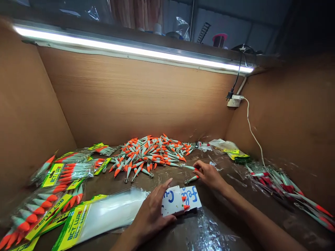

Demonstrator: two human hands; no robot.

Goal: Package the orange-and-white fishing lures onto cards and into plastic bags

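Note:
My right hand (209,174) is closed, fingers pinched on the orange end of a pale green and orange fishing lure (188,167). A second lure (192,179) lies just below, its orange end by my fingertips; I cannot tell whether it is held too. My left hand (153,205) grips the left side of a white cardboard holder (171,204) with blue handwriting, thumb along the front edge and fingers behind. Orange lure tips (186,207) show in the holder. Behind both hands lies a large pile of loose lures (149,153) with metal hooks.
Clear bags with yellow BCT LURE headers (75,223) lie left of my left hand. Filled lure packs (75,170) are heaped at far left. More wrapped lures (282,184) lie at right, below a hanging white cable (251,125). Cardboard walls (141,97) enclose the table.

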